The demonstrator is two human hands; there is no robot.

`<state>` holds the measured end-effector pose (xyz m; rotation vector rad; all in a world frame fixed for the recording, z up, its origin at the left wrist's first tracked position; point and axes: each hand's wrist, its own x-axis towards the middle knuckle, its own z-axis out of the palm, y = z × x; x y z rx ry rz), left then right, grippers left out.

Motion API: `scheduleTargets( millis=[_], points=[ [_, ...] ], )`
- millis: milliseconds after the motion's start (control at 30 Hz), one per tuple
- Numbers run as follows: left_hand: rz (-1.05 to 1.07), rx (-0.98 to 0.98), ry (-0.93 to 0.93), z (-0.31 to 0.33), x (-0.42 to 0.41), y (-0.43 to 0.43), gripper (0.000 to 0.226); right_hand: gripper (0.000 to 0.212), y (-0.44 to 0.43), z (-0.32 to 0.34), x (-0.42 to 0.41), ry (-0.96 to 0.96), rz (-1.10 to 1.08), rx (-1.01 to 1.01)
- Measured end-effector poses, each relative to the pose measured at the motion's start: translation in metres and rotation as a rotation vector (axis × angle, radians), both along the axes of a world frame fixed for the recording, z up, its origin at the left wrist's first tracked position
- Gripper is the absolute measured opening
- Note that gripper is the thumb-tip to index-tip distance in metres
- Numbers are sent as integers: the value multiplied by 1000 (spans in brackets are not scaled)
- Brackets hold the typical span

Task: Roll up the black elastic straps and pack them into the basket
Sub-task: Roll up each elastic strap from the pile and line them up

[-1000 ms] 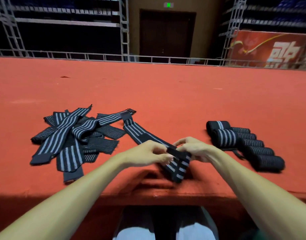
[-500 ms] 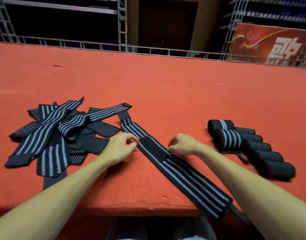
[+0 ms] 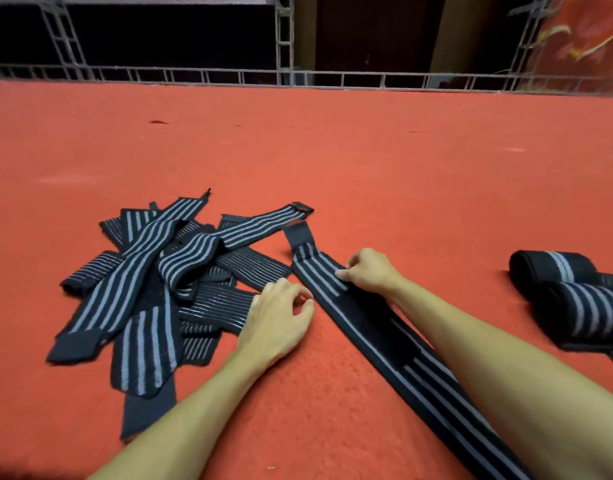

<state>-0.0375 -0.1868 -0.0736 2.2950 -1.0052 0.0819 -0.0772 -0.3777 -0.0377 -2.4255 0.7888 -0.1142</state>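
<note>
A long black elastic strap [image 3: 377, 336] with grey stripes lies flat and diagonal on the red carpeted surface [image 3: 367, 161], running from the middle toward the bottom right. My right hand [image 3: 365, 271] pinches its right edge near the far end. My left hand [image 3: 280, 315] rests at the strap's left edge with fingers curled, thumb and forefinger close to the fabric; a grip is not clear. A loose pile of unrolled straps [image 3: 152, 282] lies to the left. Rolled straps [image 3: 575, 299] sit at the right edge. No basket is in view.
A metal truss rail [image 3: 298, 77] runs along the far edge of the red surface, with dark shelving and a door behind it. A red banner [image 3: 585, 39] hangs at the top right.
The strap, bunched between both hands a second ago, now lies spread out flat. Both hands have slid up along it toward its far end. The view has moved closer and left.
</note>
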Motion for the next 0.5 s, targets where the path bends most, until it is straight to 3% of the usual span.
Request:
scheduleTargets(
  millis=[200,367,500],
  points=[
    [62,126,13,5,-15,-18,30,24,-31,17,-26,-243,-128,100],
    [-71,24,189,22,-48,-69,31,19,-68,23,-60,-497,-278,176],
    [-198,-66,311,18,-67,-108,34,12,-96,16,-76,-581,-317,217]
  ],
)
